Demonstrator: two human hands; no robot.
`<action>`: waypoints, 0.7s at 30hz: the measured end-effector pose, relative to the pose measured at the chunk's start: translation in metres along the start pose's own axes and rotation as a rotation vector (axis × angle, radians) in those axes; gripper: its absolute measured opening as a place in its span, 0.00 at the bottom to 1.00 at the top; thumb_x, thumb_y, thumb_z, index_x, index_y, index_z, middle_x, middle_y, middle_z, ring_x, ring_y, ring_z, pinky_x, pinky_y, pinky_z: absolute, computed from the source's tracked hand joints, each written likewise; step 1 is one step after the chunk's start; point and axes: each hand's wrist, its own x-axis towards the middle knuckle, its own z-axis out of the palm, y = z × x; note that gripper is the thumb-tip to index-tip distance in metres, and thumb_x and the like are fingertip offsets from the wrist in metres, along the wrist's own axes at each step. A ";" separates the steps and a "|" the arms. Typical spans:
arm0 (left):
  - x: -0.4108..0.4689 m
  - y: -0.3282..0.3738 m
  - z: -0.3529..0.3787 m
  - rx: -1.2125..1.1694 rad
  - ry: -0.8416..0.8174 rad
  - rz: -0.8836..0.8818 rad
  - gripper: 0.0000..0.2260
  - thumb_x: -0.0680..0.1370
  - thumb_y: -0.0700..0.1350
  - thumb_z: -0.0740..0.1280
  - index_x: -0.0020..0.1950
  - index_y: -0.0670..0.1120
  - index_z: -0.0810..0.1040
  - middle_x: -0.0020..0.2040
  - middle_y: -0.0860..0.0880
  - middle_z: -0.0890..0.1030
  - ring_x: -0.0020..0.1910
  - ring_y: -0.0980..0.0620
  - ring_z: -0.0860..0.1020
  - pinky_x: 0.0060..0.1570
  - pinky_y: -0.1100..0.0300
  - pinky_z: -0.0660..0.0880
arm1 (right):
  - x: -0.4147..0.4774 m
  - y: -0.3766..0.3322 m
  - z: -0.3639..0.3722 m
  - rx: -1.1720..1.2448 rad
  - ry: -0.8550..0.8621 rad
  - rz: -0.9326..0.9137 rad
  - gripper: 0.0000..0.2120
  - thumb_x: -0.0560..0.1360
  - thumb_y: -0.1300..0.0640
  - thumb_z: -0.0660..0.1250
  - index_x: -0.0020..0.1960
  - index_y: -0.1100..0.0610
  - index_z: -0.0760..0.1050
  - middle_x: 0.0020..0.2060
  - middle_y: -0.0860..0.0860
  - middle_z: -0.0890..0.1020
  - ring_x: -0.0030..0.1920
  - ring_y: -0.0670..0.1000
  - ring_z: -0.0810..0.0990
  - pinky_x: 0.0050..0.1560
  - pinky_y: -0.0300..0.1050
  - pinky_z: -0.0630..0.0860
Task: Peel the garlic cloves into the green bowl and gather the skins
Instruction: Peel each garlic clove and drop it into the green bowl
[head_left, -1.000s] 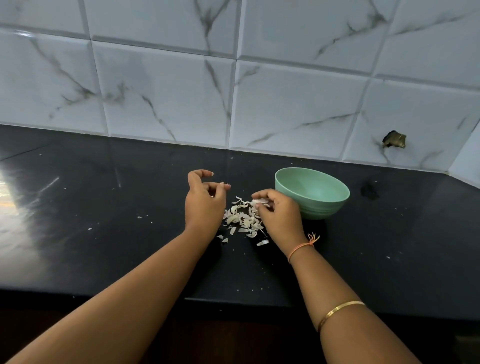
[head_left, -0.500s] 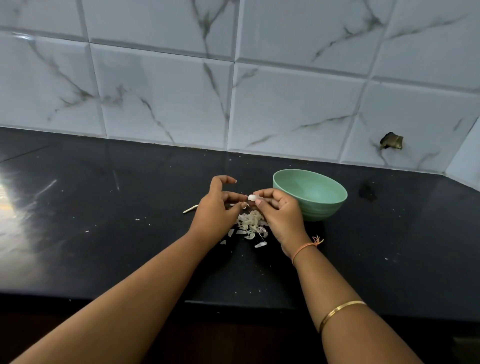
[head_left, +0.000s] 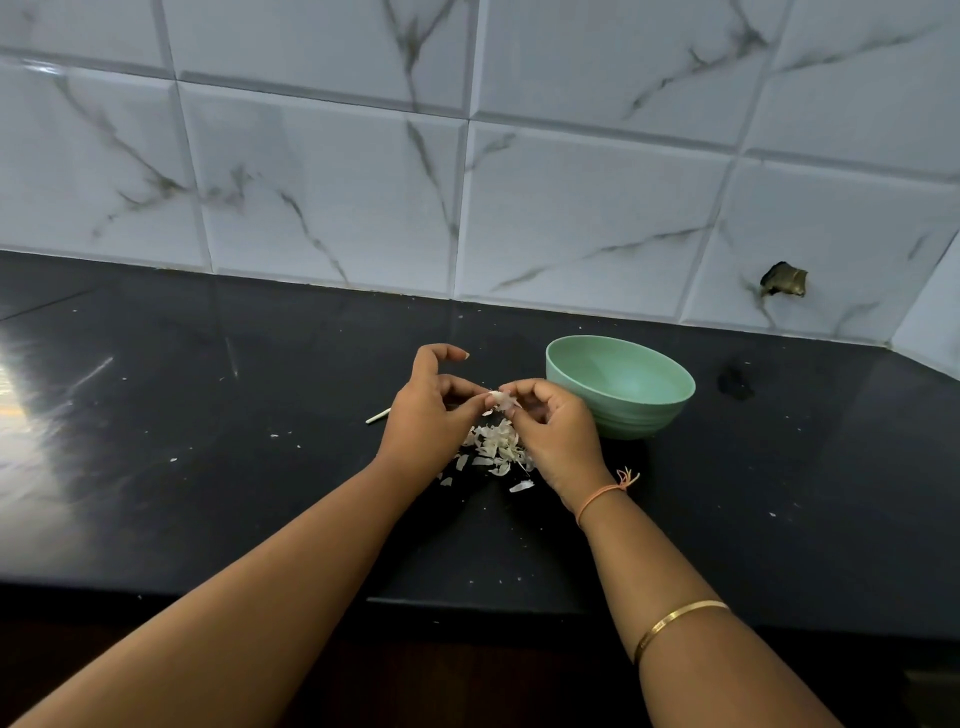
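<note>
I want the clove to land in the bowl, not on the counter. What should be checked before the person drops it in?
1. Grip on the garlic clove: pinched between the fingers of the left hand and the right hand, above the skins. Ok.
2. Clove fully peeled: too small to see. Cannot tell.
3. Green bowl: upright, mouth open, just beside the right hand. Ok.
4. Way from clove to bowl: nothing between them. Ok.
5. Skins gathered: one pile, but stray flakes lie around it on the countertop. Not ok.
</note>
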 end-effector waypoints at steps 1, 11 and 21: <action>0.000 0.000 0.000 -0.014 0.014 -0.006 0.19 0.74 0.43 0.72 0.58 0.50 0.66 0.39 0.55 0.83 0.38 0.65 0.79 0.38 0.76 0.71 | 0.001 0.001 0.000 -0.034 0.014 -0.010 0.10 0.74 0.68 0.63 0.49 0.57 0.79 0.45 0.54 0.82 0.38 0.42 0.76 0.35 0.28 0.71; -0.001 0.001 -0.001 -0.017 0.009 -0.001 0.18 0.74 0.43 0.71 0.58 0.50 0.66 0.37 0.56 0.83 0.36 0.67 0.79 0.37 0.77 0.70 | -0.003 -0.008 0.002 0.063 -0.007 -0.084 0.07 0.73 0.67 0.68 0.48 0.58 0.80 0.39 0.47 0.83 0.43 0.42 0.82 0.46 0.36 0.78; 0.000 0.002 -0.001 -0.015 0.043 -0.033 0.16 0.76 0.44 0.70 0.58 0.51 0.66 0.40 0.55 0.83 0.37 0.63 0.79 0.34 0.77 0.70 | -0.002 -0.006 -0.005 -0.027 0.133 -0.052 0.06 0.71 0.67 0.69 0.43 0.57 0.80 0.34 0.47 0.81 0.35 0.42 0.79 0.43 0.40 0.78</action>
